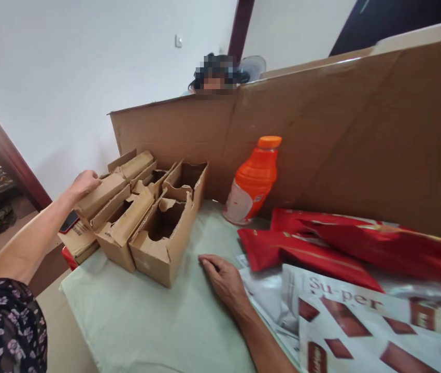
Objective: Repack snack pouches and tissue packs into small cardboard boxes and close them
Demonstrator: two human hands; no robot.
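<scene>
My left hand (85, 183) is at the far left, its fingers curled over the top of a brown cardboard box (101, 196), with the fingertips partly hidden. Beside it, more narrow cardboard boxes with cut-out tops stand in a row, including a nearer open box (158, 252). My right hand (224, 282) rests on the pale green tablecloth (142, 321), fingers loosely closed and nothing visible in them. Just to its right lie red packets (306, 254) and a white printed pouch (360, 316) with brown shapes on it.
An orange bottle (253, 181) stands tilted in view before a tall cardboard panel (344, 134). Behind the panel, a person's head (216, 72) shows near a fan (253, 67). At the table's left edge, a dark phone-like object (68, 221) lies on a flat carton (80, 241).
</scene>
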